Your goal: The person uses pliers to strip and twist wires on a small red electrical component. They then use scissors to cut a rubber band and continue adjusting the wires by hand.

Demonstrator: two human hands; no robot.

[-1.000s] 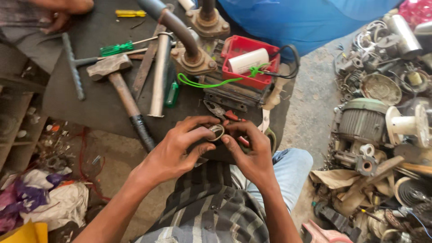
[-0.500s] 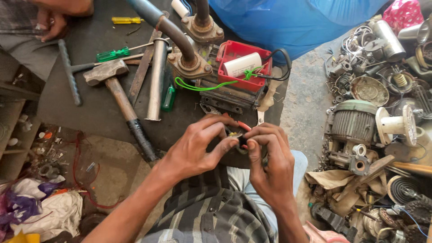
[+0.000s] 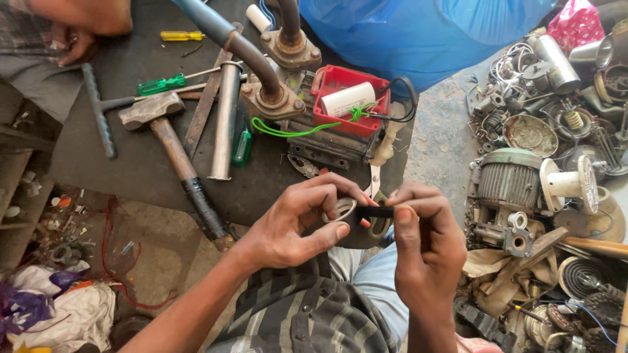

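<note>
My left hand [image 3: 297, 225] holds a small roll of black tape [image 3: 341, 210] between thumb and fingers, just below the edge of the dark work table [image 3: 131, 163]. A short strip of the tape [image 3: 376, 212] is pinched in my right hand [image 3: 425, 252] and stretches out from the roll. Both hands are over my lap, close together. Just beyond them on the table sits a rusty pump motor [image 3: 281, 98] with an open red terminal box [image 3: 333, 82], a white cylinder [image 3: 347, 99] in it and a green wire [image 3: 288, 131] trailing out.
A hammer [image 3: 163, 127], a metal pipe [image 3: 226, 121], green screwdrivers [image 3: 163, 84] and a yellow screwdriver [image 3: 180, 36] lie on the table. Another person's hand [image 3: 75, 42] rests at the top left. Scrap motors and parts [image 3: 517, 180] crowd the floor at right; a blue bag [image 3: 425, 33] lies behind.
My hands have drawn slightly apart, and the right one has pulled a strip of black tape out from the roll in the left.
</note>
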